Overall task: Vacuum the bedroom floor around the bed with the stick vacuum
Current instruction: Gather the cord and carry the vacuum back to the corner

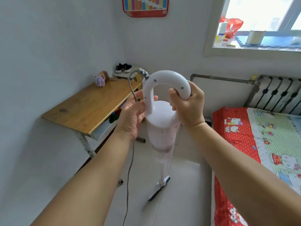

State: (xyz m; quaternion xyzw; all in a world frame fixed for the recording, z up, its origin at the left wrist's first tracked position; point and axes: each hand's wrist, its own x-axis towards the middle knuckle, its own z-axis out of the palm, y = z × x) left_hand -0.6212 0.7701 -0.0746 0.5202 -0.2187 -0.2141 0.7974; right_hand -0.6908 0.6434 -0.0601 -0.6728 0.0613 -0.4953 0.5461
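A white stick vacuum (161, 128) stands upright in front of me, its floor head (160, 188) on the pale tiled floor (182, 185) between a desk and the bed (263, 144). My right hand (187, 105) grips the right side of the vacuum's looped handle (166, 79). My left hand (133, 115) is beside the handle's left leg, palm up, fingers loosely spread, touching the grey power cord (131, 88). The cord hangs from the handle top down to the floor.
A wooden desk (88, 105) stands against the left wall, a purple toy (100, 80) on it and black shoes (123, 68) on a stool behind. A radiator (276, 95) sits under the window on the right. The cord (128, 185) trails across the floor strip.
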